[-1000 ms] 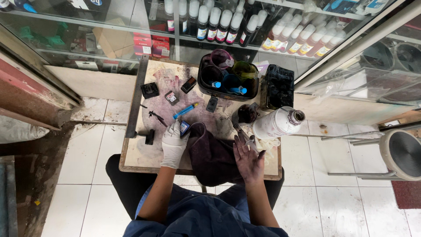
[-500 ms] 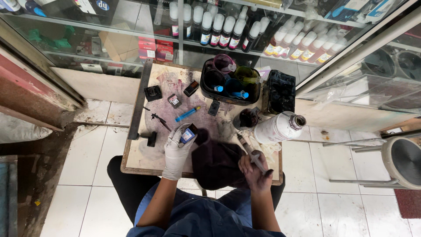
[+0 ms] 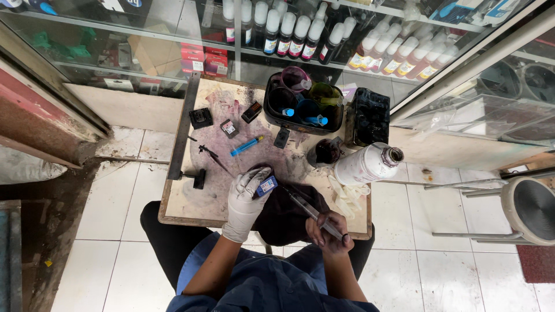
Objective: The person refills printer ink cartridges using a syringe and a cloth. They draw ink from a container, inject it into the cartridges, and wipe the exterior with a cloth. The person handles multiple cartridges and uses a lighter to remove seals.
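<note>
Cartridge (image 3: 266, 186), small, dark and blue-labelled, sits clamped in the gloved left hand (image 3: 245, 199) above the stained board (image 3: 191, 199). Beside it, the bare right hand (image 3: 328, 234) grips a syringe (image 3: 312, 211), needle aimed at the cartridge but apparently not yet in; filling seems still ahead.

The gloved left hand (image 3: 245, 199) covers most of the small cartridge (image 3: 266, 186); beside that cartridge, the syringe (image 3: 312, 212) tip is too fine to make out.
</note>
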